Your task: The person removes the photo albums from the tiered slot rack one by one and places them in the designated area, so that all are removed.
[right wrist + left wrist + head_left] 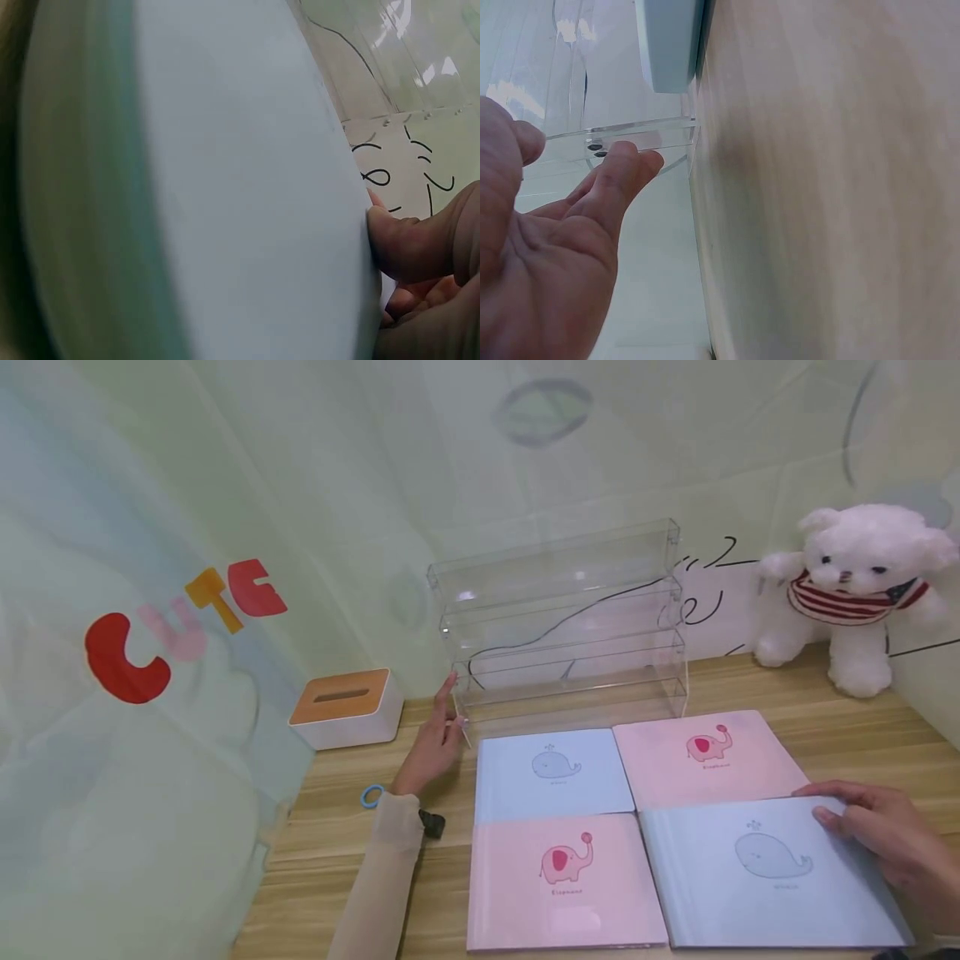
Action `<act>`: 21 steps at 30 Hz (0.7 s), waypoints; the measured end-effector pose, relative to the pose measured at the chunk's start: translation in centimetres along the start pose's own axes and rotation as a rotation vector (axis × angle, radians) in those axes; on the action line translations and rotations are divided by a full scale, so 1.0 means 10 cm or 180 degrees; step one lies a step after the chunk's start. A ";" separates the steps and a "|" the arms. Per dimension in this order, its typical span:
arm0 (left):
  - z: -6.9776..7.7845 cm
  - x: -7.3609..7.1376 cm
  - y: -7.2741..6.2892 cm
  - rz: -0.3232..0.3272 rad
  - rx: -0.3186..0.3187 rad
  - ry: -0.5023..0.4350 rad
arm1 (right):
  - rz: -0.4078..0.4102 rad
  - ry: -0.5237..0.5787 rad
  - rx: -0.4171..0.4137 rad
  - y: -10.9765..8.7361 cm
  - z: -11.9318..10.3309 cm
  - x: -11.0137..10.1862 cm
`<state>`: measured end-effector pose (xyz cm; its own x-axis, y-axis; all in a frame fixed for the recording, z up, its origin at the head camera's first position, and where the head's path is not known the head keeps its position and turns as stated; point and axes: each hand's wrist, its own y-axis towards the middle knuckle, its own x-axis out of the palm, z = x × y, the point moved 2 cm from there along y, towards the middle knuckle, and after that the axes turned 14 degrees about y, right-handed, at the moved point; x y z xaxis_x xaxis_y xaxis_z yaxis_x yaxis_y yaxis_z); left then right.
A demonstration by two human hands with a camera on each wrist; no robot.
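A clear acrylic tiered rack (562, 635) stands against the back wall. My left hand (431, 747) touches its left side panel with extended fingers (611, 180). Four-square in front of the rack lie hardcover albums: a blue whale album (555, 777) and a pink elephant album (708, 756) behind, another pink elephant album (566, 885) at front left. At front right, my right hand (888, 827) grips a second blue whale album (772, 877) by its far right corner, thumb on the cover. This album's cover (247, 180) fills much of the right wrist view; the fingers beneath are partly hidden.
A white tissue box (348, 710) with a wooden lid is left of the rack. Near my left wrist lies a blue ring (372, 796). A white teddy bear (851, 593) sits at back right. Wood-grain tabletop (322, 860) shows at the left.
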<state>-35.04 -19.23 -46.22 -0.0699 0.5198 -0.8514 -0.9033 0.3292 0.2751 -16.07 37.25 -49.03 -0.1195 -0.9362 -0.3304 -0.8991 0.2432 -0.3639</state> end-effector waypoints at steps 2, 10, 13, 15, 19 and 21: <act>0.00 -0.01 0.00 0.0004 0.0018 0.0008 | -0.0015 0.0017 0.0029 0.01 -0.01 0.01; 0.00 -0.01 0.00 0.0010 0.0033 -0.0005 | -0.0010 0.0076 0.0036 0.02 -0.01 0.03; 0.00 -0.01 0.00 -0.0006 0.0017 -0.0006 | -0.0031 0.0001 -0.0065 0.01 -0.02 0.02; 0.00 -0.01 0.00 -0.0012 0.0025 -0.0008 | -0.0075 -0.0094 -0.0149 0.00 -0.02 0.02; 0.00 -0.01 0.00 -0.0003 0.0039 -0.0017 | -0.0194 -0.0225 -0.0194 -0.03 -0.05 0.03; 0.00 -0.01 -0.01 -0.0001 0.0028 -0.0010 | -0.0235 -0.0282 -0.0194 -0.04 -0.07 0.05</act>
<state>-34.99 -19.30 -46.17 -0.0682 0.5220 -0.8502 -0.8996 0.3362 0.2786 -16.08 36.56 -48.48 -0.0167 -0.9243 -0.3814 -0.9284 0.1559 -0.3373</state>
